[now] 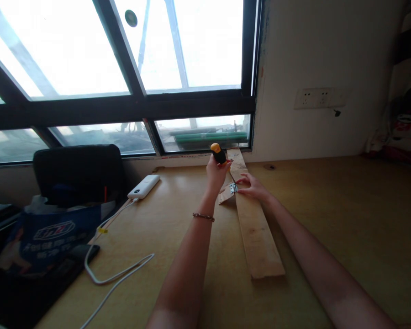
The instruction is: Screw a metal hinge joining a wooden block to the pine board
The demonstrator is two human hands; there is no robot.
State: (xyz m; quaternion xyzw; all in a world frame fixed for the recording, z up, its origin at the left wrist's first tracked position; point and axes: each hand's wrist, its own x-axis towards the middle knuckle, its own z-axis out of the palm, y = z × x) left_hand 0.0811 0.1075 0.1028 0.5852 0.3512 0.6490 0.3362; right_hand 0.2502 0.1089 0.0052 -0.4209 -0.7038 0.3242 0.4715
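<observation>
A screwdriver (218,154) with a yellow and black handle stands tilted in my left hand (218,172), whose fingers are wrapped round it. Its shaft runs down to a small silver metal hinge (233,187). That hinge lies across a long wooden board (258,237) and a shorter wood piece (226,195), which slants off to the left. From the right, my right hand (254,188) grips at the hinge with thumb and forefinger, close to the screwdriver's tip. Any screw under the tip is too small to make out.
A white power bank (144,187) with a white cable (119,275) lies on the wooden table (329,228) at left. Beyond the left edge are a black chair (78,171) and a blue bag (55,237). A window (192,105) and wall sockets (316,98) are behind.
</observation>
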